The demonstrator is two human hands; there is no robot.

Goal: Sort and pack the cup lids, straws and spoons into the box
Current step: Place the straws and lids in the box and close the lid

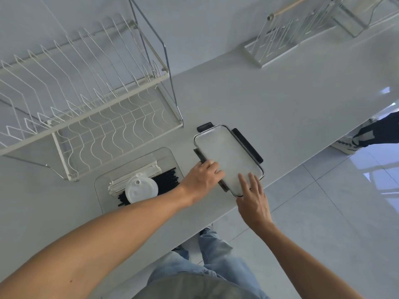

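Observation:
A clear box (pixel 170 157) stands on the white counter and holds black straws (pixel 166 180), white paper-wrapped pieces (pixel 133 176) and a white cup lid (pixel 141 189) on top. To its right lies the box's frosted lid (pixel 226 152) with black clip flaps. My left hand (pixel 201 176) grips the lid's left edge, fingers curled over the flap. My right hand (pixel 253 198) rests with spread fingers on the lid's near corner. No loose spoons can be made out.
A white wire dish rack (pixel 90 100) stands behind the box at the left. A second wire rack (pixel 278 43) is at the back right. The counter's front edge (pixel 280 182) runs just beside the lid. Another person's shoe (pixel 347 144) is on the tiled floor.

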